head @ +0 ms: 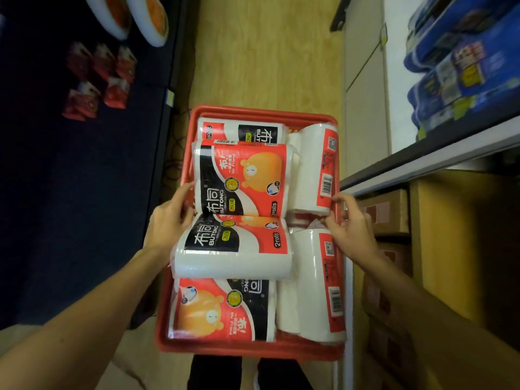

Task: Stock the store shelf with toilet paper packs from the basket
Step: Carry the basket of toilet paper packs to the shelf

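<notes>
Red basket sitting lowest, packed full; left hand cupping the upper Butong pack, lying twelve-to-six, while right hand is pinching the wrapped pack at three o'clock, shelf side.

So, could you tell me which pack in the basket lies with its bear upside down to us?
The pack at the basket's near left corner; the other bear packs read upright.
</notes>
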Demonstrator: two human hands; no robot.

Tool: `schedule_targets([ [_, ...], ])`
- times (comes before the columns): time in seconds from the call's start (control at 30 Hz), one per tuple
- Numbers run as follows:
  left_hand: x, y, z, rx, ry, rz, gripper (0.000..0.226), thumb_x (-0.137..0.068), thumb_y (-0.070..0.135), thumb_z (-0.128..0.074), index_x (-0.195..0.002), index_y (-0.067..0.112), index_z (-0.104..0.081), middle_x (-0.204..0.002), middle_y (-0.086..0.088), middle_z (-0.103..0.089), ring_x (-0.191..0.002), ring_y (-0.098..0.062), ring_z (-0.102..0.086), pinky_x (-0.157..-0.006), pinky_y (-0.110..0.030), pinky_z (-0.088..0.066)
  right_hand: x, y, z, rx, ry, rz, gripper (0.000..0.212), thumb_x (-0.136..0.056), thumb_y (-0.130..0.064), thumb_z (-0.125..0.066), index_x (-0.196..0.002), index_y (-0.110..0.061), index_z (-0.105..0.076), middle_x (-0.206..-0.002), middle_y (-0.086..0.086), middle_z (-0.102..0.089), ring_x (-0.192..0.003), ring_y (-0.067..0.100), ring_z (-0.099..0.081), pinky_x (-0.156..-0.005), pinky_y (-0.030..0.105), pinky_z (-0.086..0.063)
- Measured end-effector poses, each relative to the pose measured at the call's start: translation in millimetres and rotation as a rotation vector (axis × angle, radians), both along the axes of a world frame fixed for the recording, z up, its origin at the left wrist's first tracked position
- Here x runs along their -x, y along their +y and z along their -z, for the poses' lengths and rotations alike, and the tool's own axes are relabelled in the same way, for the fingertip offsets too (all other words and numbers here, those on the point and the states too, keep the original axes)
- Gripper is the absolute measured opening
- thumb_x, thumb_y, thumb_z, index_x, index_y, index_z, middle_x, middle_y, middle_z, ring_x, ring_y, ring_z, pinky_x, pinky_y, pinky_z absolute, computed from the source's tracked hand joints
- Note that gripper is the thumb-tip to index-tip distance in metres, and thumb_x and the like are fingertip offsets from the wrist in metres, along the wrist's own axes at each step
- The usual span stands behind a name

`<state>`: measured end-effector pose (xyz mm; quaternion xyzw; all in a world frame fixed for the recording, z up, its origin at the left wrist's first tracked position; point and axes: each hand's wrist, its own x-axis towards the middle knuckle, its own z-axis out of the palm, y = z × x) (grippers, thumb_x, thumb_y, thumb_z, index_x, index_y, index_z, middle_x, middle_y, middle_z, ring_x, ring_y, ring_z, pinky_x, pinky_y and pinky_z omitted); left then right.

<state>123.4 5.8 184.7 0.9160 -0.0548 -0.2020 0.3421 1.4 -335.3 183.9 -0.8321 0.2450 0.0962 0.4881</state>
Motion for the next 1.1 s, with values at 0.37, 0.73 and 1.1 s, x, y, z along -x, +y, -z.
schedule_targets([
  [0.37,-174,-9,-51,0.023,-0.019,0.037,0.043,-0.098,0.019,-0.051,-0.138,0.034,-0.041,-0.089,-0.003,-0.066,-0.078,-0.017,-0.066,-0.068,-0.045,-0.06,-163,0,-49,0.07,-0.004,0.023,0.032,-0.097,-0.024,-0.059,-0.125,-0.029,-0.043,-0.101,-0.004,-0.064,-0.079,0.014,-0.069,-0.065,0.027,-0.059],
  [0.73,-293,-55,-73,0.023,-0.091,0.062,0.045,-0.097,0.019,-0.05,-0.138,0.036,-0.044,-0.085,-0.004,-0.063,-0.074,-0.018,-0.06,-0.065,-0.035,-0.05,-279,-44,-72,0.083,-0.07,0.023,0.033,-0.099,-0.019,-0.058,-0.125,-0.03,-0.041,-0.103,-0.006,-0.06,-0.075,0.006,-0.066,-0.053,0.01,-0.05],
  [1.1,-415,-164,-54,-0.042,-0.001,0.044,0.041,-0.097,0.017,-0.052,-0.137,0.023,-0.047,-0.08,-0.002,-0.06,-0.066,-0.008,-0.055,-0.061,-0.027,-0.043,-411,-156,-34,0.093,0.002,-0.038,0.032,-0.098,-0.019,-0.058,-0.128,-0.02,-0.044,-0.109,0.003,-0.067,-0.079,0.012,-0.07,-0.069,0.033,-0.062],
])
